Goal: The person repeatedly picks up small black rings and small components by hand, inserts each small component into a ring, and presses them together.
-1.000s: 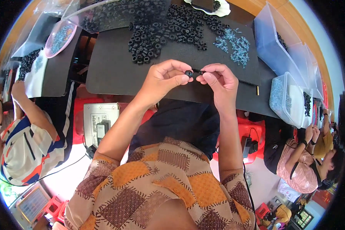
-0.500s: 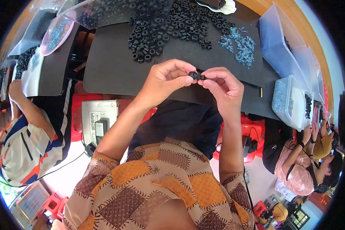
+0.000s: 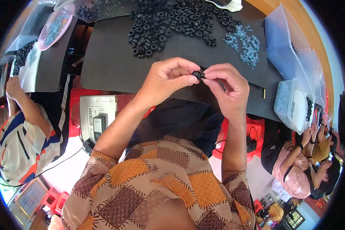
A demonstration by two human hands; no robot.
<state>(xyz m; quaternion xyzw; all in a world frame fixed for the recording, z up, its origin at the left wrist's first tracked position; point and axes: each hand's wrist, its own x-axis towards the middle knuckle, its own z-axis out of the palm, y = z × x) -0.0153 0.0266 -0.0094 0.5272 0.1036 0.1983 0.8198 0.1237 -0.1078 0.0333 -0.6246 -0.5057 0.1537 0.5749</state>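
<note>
My left hand [image 3: 166,78] pinches a small black ring-shaped plastic part [image 3: 196,74] between thumb and fingertips, above the near edge of the dark table. Close against it, my right hand [image 3: 230,84] grips a second, smaller black piece [image 3: 202,76] with thumb and forefinger. The two pieces meet or nearly touch; my fingertips hide the contact. Beyond my hands, a large heap of black ring-shaped parts [image 3: 149,36] covers the far side of the table. Small metal springs [image 3: 249,48] lie scattered to the right of that heap.
A clear bin of springs [image 3: 283,99] stands at the right edge, by large translucent tubs [image 3: 285,42]. A brass-coloured pin [image 3: 263,93] lies on the table nearby. At far left is a pink basin [image 3: 42,42]. Other people work at left [image 3: 27,134] and right [image 3: 295,168].
The black part in my left hand has turned, so its face no longer points up at me. My right hand has shifted slightly right. The whole view has tilted a little.
</note>
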